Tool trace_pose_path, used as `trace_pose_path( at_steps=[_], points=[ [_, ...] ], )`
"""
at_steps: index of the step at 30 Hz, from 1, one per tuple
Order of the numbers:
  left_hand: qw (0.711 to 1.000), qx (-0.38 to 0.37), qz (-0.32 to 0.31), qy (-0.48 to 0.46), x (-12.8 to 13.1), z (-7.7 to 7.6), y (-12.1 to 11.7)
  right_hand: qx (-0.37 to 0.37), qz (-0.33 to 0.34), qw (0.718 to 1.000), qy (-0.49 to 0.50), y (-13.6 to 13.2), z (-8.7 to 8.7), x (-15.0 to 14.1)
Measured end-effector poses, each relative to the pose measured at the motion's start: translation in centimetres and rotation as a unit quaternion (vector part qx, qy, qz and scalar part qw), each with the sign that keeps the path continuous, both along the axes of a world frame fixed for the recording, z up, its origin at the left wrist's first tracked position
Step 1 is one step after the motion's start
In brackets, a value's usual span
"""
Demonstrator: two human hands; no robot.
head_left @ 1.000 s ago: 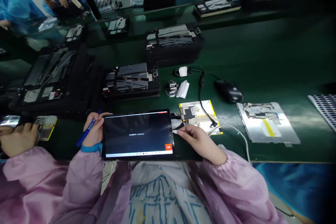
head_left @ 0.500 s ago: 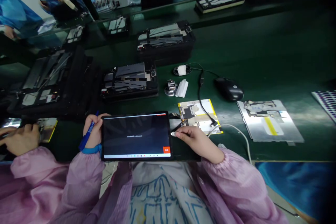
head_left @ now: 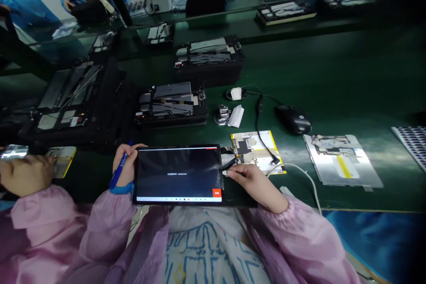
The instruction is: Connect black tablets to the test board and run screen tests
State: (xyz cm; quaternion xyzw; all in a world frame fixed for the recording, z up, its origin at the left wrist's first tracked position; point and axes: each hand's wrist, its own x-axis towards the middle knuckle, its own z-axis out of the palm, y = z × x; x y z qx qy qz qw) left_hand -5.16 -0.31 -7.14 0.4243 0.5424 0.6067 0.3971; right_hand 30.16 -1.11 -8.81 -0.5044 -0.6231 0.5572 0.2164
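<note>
My left hand (head_left: pixel 126 166) is closed on the left edge of a tablet screen (head_left: pixel 178 173), which is lit dark with a line of text and a red box at its lower right. A blue pen (head_left: pixel 117 172) is also tucked in those fingers. At the tablet's right edge, my right hand (head_left: pixel 251 183) pinches the white plug (head_left: pixel 225 173) of a cable (head_left: pixel 309 175). Whether the plug is fully seated cannot be made out. Beside the right hand lies a yellow-edged battery with a circuit board (head_left: pixel 259 141), and dark ribbon cables (head_left: pixel 229 163) run from it to the tablet.
Stacked opened tablets (head_left: pixel 171 106) stand behind and to the left. A tally counter (head_left: pixel 222 113), black mouse (head_left: pixel 294 120), silver panel (head_left: pixel 344 164) and keyboard (head_left: pixel 411 142) lie on the green bench. A co-worker's hand (head_left: pixel 28 175) is at far left; others sit across.
The view has shifted slightly, so most things appear a little farther right and lower. Both hands keep their hold on the tablet and the plug. The co-worker's hand at left has moved.
</note>
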Motion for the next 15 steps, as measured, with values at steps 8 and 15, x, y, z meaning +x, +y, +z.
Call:
trace_pose_path(
  at_steps=[8,15],
  points=[
    [1.0,-0.012,-0.021,0.012,-0.32,-0.37,-0.11,-0.044,0.037,0.998,-0.01,0.06,0.38,-0.08],
    [0.999,-0.023,-0.033,0.029,-0.86,-0.76,-0.11,-0.031,0.019,0.999,-0.028,-0.27,-0.03,-0.54]
  ],
)
